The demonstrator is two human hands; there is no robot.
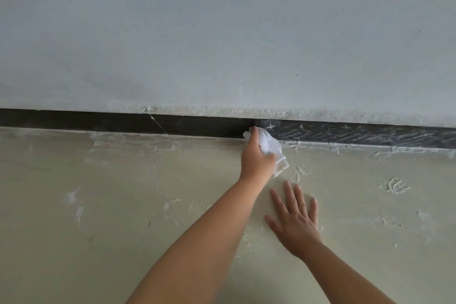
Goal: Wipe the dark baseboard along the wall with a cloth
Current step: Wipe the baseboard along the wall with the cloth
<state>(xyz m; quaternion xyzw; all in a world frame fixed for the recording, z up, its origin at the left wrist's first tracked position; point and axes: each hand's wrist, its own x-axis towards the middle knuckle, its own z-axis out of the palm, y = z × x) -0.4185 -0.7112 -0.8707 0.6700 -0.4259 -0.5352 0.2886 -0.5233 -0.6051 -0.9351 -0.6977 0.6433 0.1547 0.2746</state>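
Left hand (pixel 256 158) squeezing a crumpled white cloth (pixel 271 149) on the long dark baseboard (pixel 123 122), right hand (pixel 294 219) at 5 o'clock, fingers spread flat on the pale dusty floor (pixel 123 205)

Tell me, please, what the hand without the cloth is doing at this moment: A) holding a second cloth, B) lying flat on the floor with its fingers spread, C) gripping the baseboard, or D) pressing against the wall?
B: the right hand lies palm-down on the pale floor, fingers spread, while the left hand holds the white cloth at the dark baseboard.
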